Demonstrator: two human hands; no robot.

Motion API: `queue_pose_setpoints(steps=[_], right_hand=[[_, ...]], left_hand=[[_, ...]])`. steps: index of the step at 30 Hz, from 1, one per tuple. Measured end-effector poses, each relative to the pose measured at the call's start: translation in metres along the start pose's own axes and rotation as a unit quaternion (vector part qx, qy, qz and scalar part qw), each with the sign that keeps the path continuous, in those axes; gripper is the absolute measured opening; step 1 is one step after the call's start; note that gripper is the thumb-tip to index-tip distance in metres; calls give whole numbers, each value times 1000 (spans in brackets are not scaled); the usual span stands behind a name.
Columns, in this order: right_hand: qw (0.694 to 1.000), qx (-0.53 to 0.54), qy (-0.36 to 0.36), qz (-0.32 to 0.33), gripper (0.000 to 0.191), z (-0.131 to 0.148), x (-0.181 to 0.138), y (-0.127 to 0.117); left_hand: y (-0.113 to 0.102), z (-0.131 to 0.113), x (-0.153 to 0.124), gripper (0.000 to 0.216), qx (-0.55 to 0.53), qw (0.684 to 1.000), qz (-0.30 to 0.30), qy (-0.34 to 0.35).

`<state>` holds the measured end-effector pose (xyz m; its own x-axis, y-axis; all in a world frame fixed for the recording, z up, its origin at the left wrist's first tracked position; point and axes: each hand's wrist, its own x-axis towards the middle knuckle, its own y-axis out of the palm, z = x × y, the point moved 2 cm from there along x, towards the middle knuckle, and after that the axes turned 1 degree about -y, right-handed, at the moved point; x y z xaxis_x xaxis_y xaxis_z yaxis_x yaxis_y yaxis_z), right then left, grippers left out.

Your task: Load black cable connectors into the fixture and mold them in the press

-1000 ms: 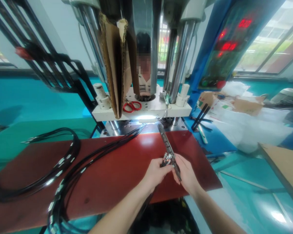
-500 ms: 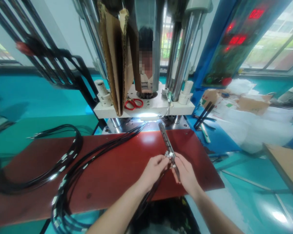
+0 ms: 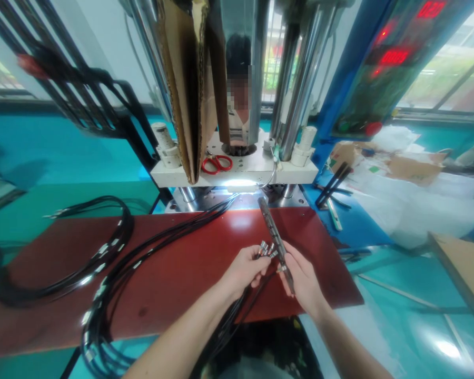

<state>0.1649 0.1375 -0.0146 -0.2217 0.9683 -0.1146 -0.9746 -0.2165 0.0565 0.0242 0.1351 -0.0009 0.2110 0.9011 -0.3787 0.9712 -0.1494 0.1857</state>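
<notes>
My left hand [image 3: 249, 269] is closed around a small bunch of black cables with silvery metal connectors [image 3: 267, 248] poking out past the thumb. The black cables [image 3: 231, 316] trail down from it over the board's front edge. In my right hand [image 3: 303, 271] is a narrow dark metal bar [image 3: 273, 231] with notches along its length, held at its near end and slanting away toward the press. The connectors sit close beside the bar's left side. One cable seems to run to the bar near my right fingers; whether it is seated there I cannot tell.
A red-brown board [image 3: 197, 263] fronts the press plate [image 3: 181, 176]. Coiled black cables [image 3: 102, 295] lie at left. Red-handled scissors [image 3: 217, 164] and folded cardboard [image 3: 187, 89] rest on the press. At right are a cutter knife [image 3: 334, 215], white bags [image 3: 414, 195] and a control panel [image 3: 383, 68].
My left hand has drawn slightly left, away from the bar, and the connectors in it now show spread apart. My right hand keeps the bar in nearly the same place.
</notes>
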Motion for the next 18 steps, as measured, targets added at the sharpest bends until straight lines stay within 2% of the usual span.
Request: queue_pose_setpoints(steps=[5,7,10,13,18], right_hand=[[1000,-3,3,-4,46,0,-1,-1],[1000,-11,7,-5,47,1,-1,0],[1000,-25,9,-10,49,4,-2,1],[999,-47,6,-13,49,6,-2,2],[996,-92,2,5,47,4,-1,3]], left_hand=[[0,3,0,10,-35,997,39,-62],[3,3,-1,12,-24,997,45,-62],[8,1,-2,19,0,998,35,-43],[11,0,-1,22,9,1000,-1,-21],[11,7,4,17,9,996,-38,79]])
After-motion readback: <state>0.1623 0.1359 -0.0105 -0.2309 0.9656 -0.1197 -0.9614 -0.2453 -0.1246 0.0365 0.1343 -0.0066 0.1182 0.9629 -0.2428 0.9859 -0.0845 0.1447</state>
